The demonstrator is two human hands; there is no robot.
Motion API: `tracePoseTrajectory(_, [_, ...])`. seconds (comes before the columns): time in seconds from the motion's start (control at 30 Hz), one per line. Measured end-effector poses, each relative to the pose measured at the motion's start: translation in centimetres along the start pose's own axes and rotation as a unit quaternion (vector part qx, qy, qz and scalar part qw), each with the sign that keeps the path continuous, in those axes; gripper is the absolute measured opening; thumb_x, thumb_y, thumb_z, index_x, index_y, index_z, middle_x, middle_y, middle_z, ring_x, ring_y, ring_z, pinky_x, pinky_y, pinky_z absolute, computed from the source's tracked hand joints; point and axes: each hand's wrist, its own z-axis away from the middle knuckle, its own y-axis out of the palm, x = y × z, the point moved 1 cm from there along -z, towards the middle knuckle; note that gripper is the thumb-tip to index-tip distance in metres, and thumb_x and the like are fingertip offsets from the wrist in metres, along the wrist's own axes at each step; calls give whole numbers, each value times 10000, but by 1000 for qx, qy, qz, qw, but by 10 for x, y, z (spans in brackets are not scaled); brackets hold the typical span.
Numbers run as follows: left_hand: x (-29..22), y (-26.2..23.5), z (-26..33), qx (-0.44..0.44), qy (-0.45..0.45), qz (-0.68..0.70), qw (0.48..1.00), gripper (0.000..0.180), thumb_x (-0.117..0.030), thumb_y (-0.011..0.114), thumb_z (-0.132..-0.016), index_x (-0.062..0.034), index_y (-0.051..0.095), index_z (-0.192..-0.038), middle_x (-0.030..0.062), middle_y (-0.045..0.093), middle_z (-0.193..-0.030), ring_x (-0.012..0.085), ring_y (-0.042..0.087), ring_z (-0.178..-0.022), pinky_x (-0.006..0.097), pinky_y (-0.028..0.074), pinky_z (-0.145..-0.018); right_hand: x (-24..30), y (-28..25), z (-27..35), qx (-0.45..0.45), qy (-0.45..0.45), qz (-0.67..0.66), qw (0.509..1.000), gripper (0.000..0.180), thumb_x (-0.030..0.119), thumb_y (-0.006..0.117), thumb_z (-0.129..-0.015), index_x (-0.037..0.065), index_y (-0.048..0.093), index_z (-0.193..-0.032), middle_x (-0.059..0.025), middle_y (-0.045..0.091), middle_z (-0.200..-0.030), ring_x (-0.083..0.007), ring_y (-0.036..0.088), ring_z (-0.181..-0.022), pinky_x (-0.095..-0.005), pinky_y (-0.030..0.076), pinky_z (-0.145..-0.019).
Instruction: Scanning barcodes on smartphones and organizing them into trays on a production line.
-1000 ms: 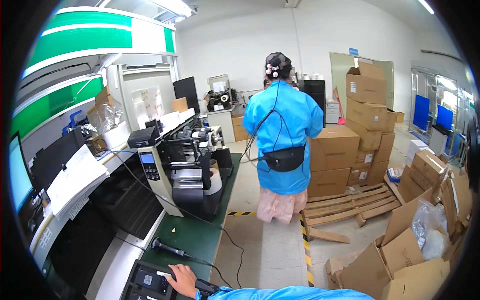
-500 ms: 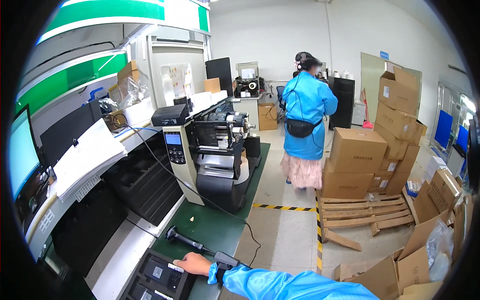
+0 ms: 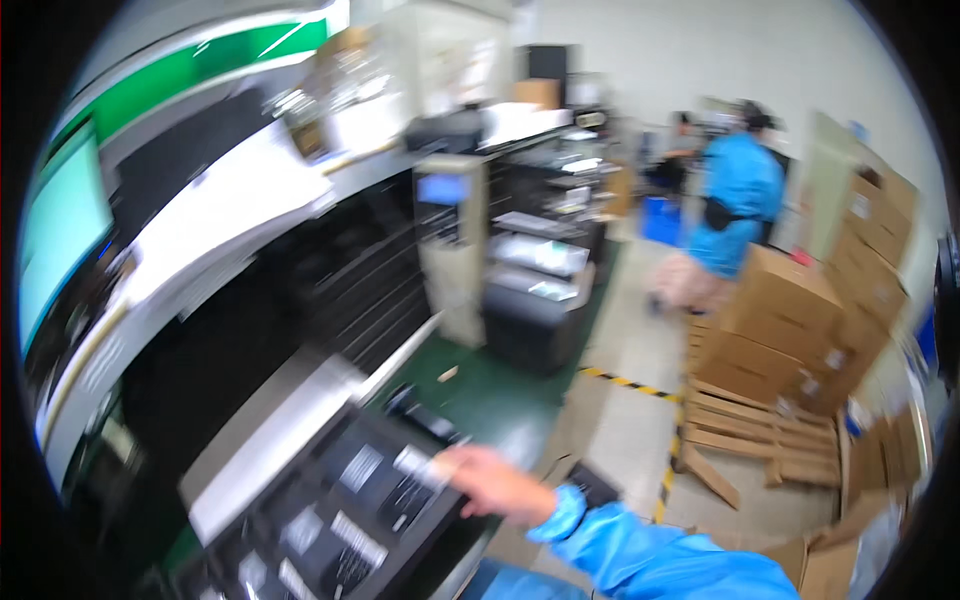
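Observation:
My right hand (image 3: 492, 484), in a blue sleeve, is closed at the right rim of a black tray (image 3: 432, 530), its fingertips beside a white label. Several flat black devices (image 3: 365, 470) with pale labels lie in the tray's compartments. A dark handheld scanner (image 3: 422, 413) lies on the green bench just beyond the tray, partly behind it and my hand. A black box-shaped device (image 3: 594, 482) sits at my right wrist. My left hand is out of view. Motion blurs the picture.
A label printer (image 3: 450, 260) stands on the green bench top (image 3: 460, 385). Papers (image 3: 225, 200) and a monitor (image 3: 62, 235) are to the left. Stacked cartons (image 3: 780, 310) and a wooden pallet (image 3: 765, 430) stand right. A person in blue (image 3: 740, 185) is farther off.
My view has swung left and down, showing more of the tray and its devices. My right hand stays at the tray's rim. The person in blue appears farther away.

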Motion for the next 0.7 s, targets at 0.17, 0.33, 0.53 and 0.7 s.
tracePoseTrajectory(0.17, [-4,59,-33,29,-239,332,912,392,-332,600,-955,-56,631,-1231,75,682,-1145,202,643,-1065,382,485,-968,30,-14,-19,-10,-11,-94,995,337,420,546,-1041,108,666,-1084,46,586,-750,-25,426,-486,-189,273,-383])
tracePoseTrajectory(0.33, [-15,99,-76,14,-174,386,906,358,-283,599,-968,-54,617,-1242,37,668,-1130,167,651,-1009,328,511,-902,74,11,-63,39,-36,-149,987,396,458,549,-1040,76,648,-1006,12,659,-832,-68,485,-541,-213,360,-455])
tracePoseTrajectory(0.53, [25,164,-181,-55,-160,428,888,317,-316,600,-1002,-52,668,-1164,39,686,-1083,154,653,-989,324,515,-883,110,82,-172,86,-17,-174,981,356,465,596,-1014,115,635,-1071,16,632,-862,-100,533,-641,-235,459,-561])
tracePoseTrajectory(0.7, [62,241,-267,-56,-178,376,908,414,-354,658,-959,-57,653,-1248,51,652,-1184,197,602,-1084,441,468,-939,130,98,-263,24,-94,-194,976,285,415,625,-1009,137,604,-1068,3,601,-840,-112,533,-650,-251,478,-563])
